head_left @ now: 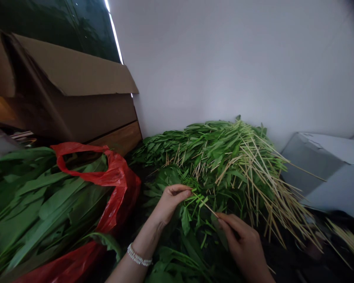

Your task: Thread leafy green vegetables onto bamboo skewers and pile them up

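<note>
My right hand (240,237) pinches the lower end of a thin wooden skewer (210,209), which slants up and to the left. Several green leaf stems (201,201) are threaded on its upper part, their leaves hanging below. My left hand (174,198), with a beaded bracelet at the wrist, is closed in a pinch on the stems near the skewer's tip. Behind both hands lies a large pile of skewered leafy greens (206,145). Bare ends of many skewers (262,181) stick out toward the right. Loose leaves (177,263) lie beneath my hands.
At the left, a red plastic bag (118,173) stands open, full of large green leaves (47,204). An open cardboard box (97,114) is behind it. A white box (336,169) stands at the right, with more skewers (346,237) in front. A pale wall (224,59) rises behind the pile.
</note>
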`<state>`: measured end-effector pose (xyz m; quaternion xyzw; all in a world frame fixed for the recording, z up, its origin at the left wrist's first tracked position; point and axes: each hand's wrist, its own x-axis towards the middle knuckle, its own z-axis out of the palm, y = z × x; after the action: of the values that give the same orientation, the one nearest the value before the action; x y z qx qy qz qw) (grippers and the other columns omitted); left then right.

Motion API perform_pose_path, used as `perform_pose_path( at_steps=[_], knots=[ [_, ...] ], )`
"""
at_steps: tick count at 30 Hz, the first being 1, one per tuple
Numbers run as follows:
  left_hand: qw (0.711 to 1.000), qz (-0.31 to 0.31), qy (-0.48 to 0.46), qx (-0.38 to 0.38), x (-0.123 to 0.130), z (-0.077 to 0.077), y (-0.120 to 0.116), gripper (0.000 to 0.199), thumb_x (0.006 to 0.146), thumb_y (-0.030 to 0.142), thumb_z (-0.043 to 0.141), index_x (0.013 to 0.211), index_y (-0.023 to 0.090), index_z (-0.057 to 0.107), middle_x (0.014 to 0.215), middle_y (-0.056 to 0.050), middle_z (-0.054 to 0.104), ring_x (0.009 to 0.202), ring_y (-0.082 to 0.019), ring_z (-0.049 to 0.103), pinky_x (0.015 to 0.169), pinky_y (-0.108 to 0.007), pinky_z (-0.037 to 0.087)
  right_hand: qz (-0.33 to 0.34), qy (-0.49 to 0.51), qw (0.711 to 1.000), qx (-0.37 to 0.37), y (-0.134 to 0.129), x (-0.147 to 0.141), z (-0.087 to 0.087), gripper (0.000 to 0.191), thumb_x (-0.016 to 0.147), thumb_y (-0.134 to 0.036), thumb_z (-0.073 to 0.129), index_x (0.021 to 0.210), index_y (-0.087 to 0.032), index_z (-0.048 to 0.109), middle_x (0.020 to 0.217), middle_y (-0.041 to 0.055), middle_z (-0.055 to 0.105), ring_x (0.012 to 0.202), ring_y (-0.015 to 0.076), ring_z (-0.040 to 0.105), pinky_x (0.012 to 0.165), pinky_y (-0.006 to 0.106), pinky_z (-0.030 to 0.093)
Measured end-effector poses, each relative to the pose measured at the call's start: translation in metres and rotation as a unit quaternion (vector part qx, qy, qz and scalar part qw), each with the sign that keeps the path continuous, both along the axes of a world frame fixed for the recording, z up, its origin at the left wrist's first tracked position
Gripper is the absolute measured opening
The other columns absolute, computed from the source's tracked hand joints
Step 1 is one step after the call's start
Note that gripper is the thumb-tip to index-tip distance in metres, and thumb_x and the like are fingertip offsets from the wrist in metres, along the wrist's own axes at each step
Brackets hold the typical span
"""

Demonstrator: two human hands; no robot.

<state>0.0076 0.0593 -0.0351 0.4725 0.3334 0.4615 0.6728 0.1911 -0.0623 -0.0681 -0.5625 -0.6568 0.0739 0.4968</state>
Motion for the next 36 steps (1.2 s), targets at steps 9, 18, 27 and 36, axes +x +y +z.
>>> perform_pose_path(
  at_steps=[9, 18, 27, 36],
  knots=[
    [1.000, -0.010, 0.003, 0.003, 0.000, -0.002, 0.001, 0.021, 0.060, 0.028, 0.083, 0.074, 0.015, 0.075, 0.070, -0.005, 0.073, 0.064, -0.014, 0.065, 0.068, -0.023, 0.048, -0.002, 0.004, 1.000, -0.011, 0.000, 0.000, -0.003, 0.021, 0.093, -0.028, 0.049, 0.100, -0.022, 0.068, 0.089, 0.0041, 0.070, 0.082, 0.0165, 0.068, 0.072, 0.024, 0.053],
    [1.000, -0.003, 0.029, 0.007, 0.001, 0.002, -0.002, 0.024, 0.058, 0.031, 0.084, 0.072, 0.014, 0.076, 0.070, -0.005, 0.072, 0.063, -0.014, 0.063, 0.066, -0.024, 0.047, -0.011, 0.001, 1.000, 0.014, 0.001, -0.005, -0.001, 0.023, 0.093, -0.029, 0.047, 0.096, -0.021, 0.068, 0.084, 0.0048, 0.070, 0.077, 0.0159, 0.068, 0.069, 0.023, 0.054],
    [0.999, -0.014, 0.048, 0.012, 0.006, -0.002, -0.003, 0.022, 0.057, 0.031, 0.084, 0.070, 0.016, 0.075, 0.068, -0.003, 0.071, 0.064, -0.011, 0.060, 0.068, -0.022, 0.045, -0.023, -0.016, 0.999, 0.044, 0.001, -0.011, -0.004, 0.024, 0.094, -0.026, 0.045, 0.100, -0.020, 0.068, 0.081, 0.0050, 0.069, 0.075, 0.0146, 0.067, 0.069, 0.022, 0.053],
    [0.998, -0.023, 0.058, 0.019, 0.015, -0.001, -0.009, 0.025, 0.054, 0.032, 0.083, 0.067, 0.014, 0.072, 0.067, -0.002, 0.069, 0.061, -0.011, 0.056, 0.065, -0.023, 0.043, -0.032, -0.025, 0.998, 0.047, 0.002, -0.014, -0.008, 0.024, 0.094, -0.025, 0.044, 0.099, -0.020, 0.067, 0.081, 0.0049, 0.069, 0.076, 0.0153, 0.067, 0.069, 0.023, 0.054]
  ],
)
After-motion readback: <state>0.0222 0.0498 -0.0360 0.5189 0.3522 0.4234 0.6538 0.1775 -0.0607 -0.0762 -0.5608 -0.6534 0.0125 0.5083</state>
